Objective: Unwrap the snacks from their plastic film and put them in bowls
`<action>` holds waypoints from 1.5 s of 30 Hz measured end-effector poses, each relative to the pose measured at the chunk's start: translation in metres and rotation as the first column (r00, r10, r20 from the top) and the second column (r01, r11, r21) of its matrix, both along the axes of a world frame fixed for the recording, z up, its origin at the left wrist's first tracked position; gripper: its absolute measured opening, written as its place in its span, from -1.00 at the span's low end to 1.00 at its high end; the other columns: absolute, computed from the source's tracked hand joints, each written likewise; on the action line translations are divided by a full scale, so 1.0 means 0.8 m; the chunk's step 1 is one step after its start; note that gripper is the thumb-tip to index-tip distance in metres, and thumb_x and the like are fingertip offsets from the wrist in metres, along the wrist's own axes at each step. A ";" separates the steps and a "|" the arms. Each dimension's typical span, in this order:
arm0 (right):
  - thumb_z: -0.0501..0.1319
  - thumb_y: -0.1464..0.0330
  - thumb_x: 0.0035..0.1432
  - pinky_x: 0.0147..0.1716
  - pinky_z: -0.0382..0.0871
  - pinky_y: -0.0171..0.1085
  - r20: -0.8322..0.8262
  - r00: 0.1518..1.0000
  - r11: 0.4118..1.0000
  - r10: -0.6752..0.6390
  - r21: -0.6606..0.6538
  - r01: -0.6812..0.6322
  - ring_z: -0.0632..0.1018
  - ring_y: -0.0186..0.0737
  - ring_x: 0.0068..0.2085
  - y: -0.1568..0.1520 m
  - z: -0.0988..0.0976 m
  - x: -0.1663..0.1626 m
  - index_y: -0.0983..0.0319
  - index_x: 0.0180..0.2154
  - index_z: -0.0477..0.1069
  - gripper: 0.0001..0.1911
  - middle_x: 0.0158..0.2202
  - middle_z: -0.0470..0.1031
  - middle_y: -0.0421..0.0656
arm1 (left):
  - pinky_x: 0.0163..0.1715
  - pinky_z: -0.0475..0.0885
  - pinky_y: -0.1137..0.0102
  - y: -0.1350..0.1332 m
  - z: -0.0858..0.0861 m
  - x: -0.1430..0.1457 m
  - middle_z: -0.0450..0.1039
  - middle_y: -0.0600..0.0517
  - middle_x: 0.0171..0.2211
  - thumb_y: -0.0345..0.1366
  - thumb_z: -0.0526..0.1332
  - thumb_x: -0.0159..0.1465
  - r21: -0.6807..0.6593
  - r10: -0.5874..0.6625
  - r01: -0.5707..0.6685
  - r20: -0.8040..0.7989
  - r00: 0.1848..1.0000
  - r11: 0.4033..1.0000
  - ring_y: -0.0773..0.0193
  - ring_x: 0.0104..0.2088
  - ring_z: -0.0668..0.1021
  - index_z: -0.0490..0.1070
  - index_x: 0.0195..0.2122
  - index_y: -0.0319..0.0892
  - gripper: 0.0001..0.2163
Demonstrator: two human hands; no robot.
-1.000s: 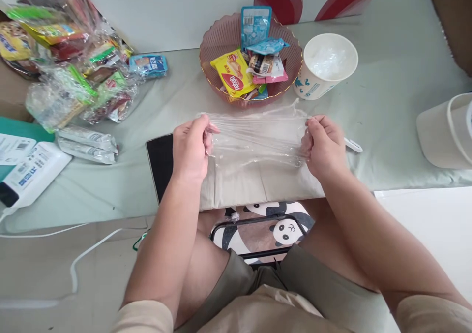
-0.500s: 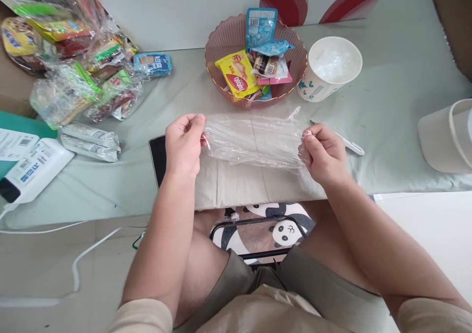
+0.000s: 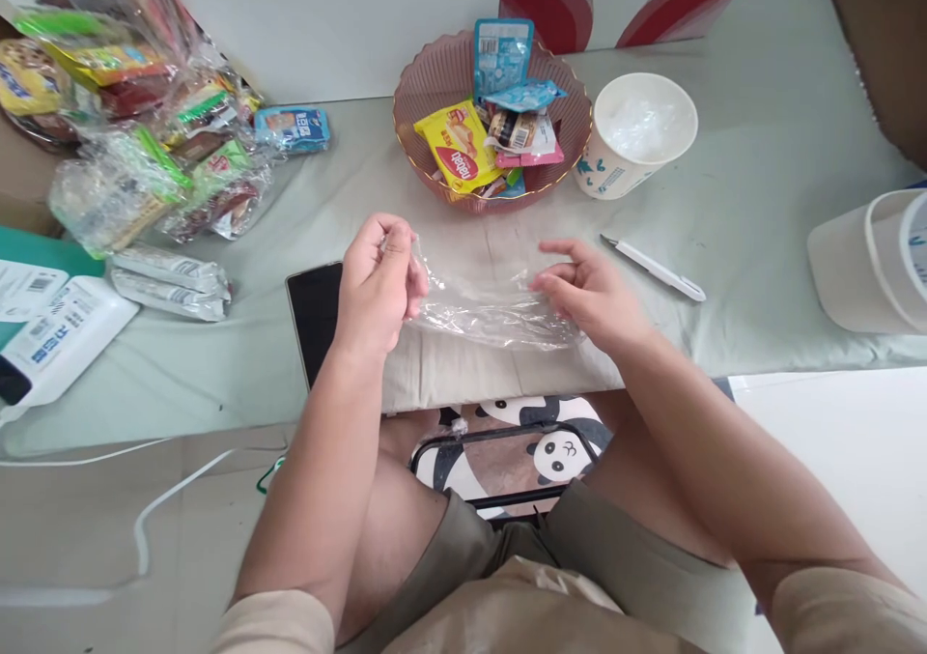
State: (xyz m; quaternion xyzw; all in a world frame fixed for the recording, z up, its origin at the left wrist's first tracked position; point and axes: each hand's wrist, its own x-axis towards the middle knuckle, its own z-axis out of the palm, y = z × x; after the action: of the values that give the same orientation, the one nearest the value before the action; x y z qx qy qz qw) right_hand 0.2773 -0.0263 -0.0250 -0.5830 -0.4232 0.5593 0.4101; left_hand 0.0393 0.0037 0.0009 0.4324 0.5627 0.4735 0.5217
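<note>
A thin, crumpled clear plastic bag (image 3: pixel 492 321) is spread between my hands, sagging just above the cloth near the table's front edge. My left hand (image 3: pixel 381 282) is closed, pinching the bag's left end between thumb and fingers. At the other end, my right hand (image 3: pixel 590 292) has its forefinger stretched out and its fingers apart, with the film touching or just below its fingertips. A white pen (image 3: pixel 652 268) lies to the right of that hand. Partly behind my left hand is a black phone-like device (image 3: pixel 313 321).
Beyond my hands stand a pink ribbed bowl (image 3: pixel 416 84) of packaged snacks and a paper cup (image 3: pixel 630 176) with clear plastic inside. Wrapped snacks (image 3: pixel 123 171) pile up at left, near a white bottle (image 3: pixel 69 335). A white lidded container (image 3: pixel 855 268) stands right.
My right hand has moved left and loosened its fingers, which were closed on the bag. The bag, stretched tight before, now sags. The pen is fully uncovered.
</note>
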 end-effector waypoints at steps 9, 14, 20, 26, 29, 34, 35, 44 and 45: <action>0.38 0.14 0.15 -0.65 0.18 -0.44 -0.170 0.965 0.969 -0.198 0.113 0.218 0.42 -0.50 -0.60 0.006 -0.004 0.003 0.15 -0.22 0.35 -0.69 -0.39 0.47 -0.32 | -0.68 -0.10 0.36 0.005 0.012 -0.019 0.26 0.19 -0.67 0.21 0.39 0.19 0.051 0.118 -0.114 -0.062 0.991 0.992 0.45 -0.75 0.23 0.31 -0.33 0.01 -0.57; 0.44 0.13 0.09 -0.70 0.22 -0.41 -0.118 0.989 0.987 0.093 -0.122 -0.107 0.62 -0.30 -0.44 -0.008 0.004 -0.001 0.09 0.18 0.29 -0.33 -0.09 0.64 -0.12 | -0.66 -0.12 0.33 0.005 0.008 -0.014 0.26 0.16 -0.62 0.28 0.41 0.11 0.053 0.121 -0.118 -0.044 0.992 0.992 0.42 -0.70 0.29 0.30 -0.33 0.02 -0.51; 0.49 0.43 -0.09 -0.57 0.42 -0.39 -0.124 0.973 0.970 0.195 -0.120 -0.210 0.50 -0.40 -0.47 -0.012 0.006 -0.008 0.13 0.19 0.30 -0.20 -0.20 0.62 -0.19 | -0.65 -0.11 0.38 0.004 0.011 -0.007 0.27 0.18 -0.60 0.27 0.37 0.17 0.081 0.101 -0.104 0.037 0.994 0.991 0.42 -0.63 0.39 0.25 -0.25 -0.01 -0.50; 0.43 0.40 -0.07 -0.65 0.19 -0.44 -0.255 0.956 0.986 -0.148 0.035 0.162 0.31 -0.49 -0.52 0.000 0.007 0.004 0.04 0.03 0.33 -0.39 -0.12 0.56 -0.26 | -0.59 0.29 0.46 0.012 0.010 -0.023 0.57 0.07 -0.46 0.26 0.27 0.26 -0.244 -0.008 0.039 0.127 0.992 0.969 0.31 -0.59 0.55 0.24 0.00 0.00 -0.48; 0.41 0.36 -0.02 -0.59 0.27 -0.41 -0.243 0.942 0.964 -0.232 0.069 0.255 0.30 -0.51 -0.52 0.004 0.004 0.016 -0.01 0.02 0.33 -0.45 -0.06 0.52 -0.27 | -0.48 0.45 0.41 0.009 0.008 -0.027 0.61 0.05 -0.42 -0.03 0.51 0.07 -0.319 -0.210 0.238 0.118 0.971 0.918 0.17 -0.47 0.67 0.22 0.17 0.00 -0.29; 0.40 0.16 0.11 -0.38 0.55 -0.28 -0.251 0.939 0.969 -0.237 0.008 0.247 0.65 -0.26 -0.23 0.001 -0.007 0.024 -0.13 0.19 0.23 -0.35 0.03 0.50 -0.20 | -0.41 0.50 0.41 0.003 0.011 -0.022 0.59 0.16 -0.46 -0.28 0.50 0.06 -0.188 -0.196 0.206 0.070 0.978 0.960 0.26 -0.49 0.65 0.28 0.19 0.00 -0.32; 0.41 0.14 0.11 -0.38 0.57 -0.25 -0.251 0.943 0.976 -0.217 -0.038 0.214 0.68 -0.21 -0.23 -0.001 -0.007 0.024 -0.14 0.25 0.18 -0.28 0.00 0.52 -0.19 | -0.40 0.50 0.41 0.002 0.011 -0.021 0.61 0.16 -0.45 -0.28 0.49 0.10 -0.157 -0.180 0.188 0.064 0.982 0.969 0.27 -0.48 0.65 0.27 0.21 0.01 -0.33; 0.38 0.27 0.12 -0.61 0.34 -0.35 -0.140 0.978 0.987 -0.155 0.022 0.159 0.50 -0.33 -0.58 -0.010 0.008 0.026 0.07 0.10 0.48 -0.52 -0.49 0.54 -0.28 | -0.45 0.55 0.39 -0.002 0.013 -0.024 0.66 0.16 -0.41 -0.39 0.48 0.10 0.128 -0.151 0.154 -0.029 0.988 0.980 0.28 -0.48 0.64 0.37 0.08 0.07 -0.45; 0.37 0.25 0.11 -0.60 0.33 -0.36 -0.126 0.977 0.980 -0.170 0.080 0.181 0.50 -0.35 -0.57 -0.010 0.011 0.026 0.10 -0.01 0.54 -0.63 -0.47 0.55 -0.26 | -0.47 0.55 0.39 -0.003 0.012 -0.025 0.66 0.14 -0.40 -0.36 0.48 0.09 0.163 -0.138 0.144 -0.052 0.989 0.976 0.31 -0.52 0.61 0.45 -0.02 0.03 -0.56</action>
State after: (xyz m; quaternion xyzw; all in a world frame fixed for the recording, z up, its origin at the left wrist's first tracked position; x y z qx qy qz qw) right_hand 0.2983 -0.0346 -0.0164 -0.5646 -0.3698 0.5349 0.5084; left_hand 0.0194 0.0016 0.0108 0.5228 0.4996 0.4717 0.5046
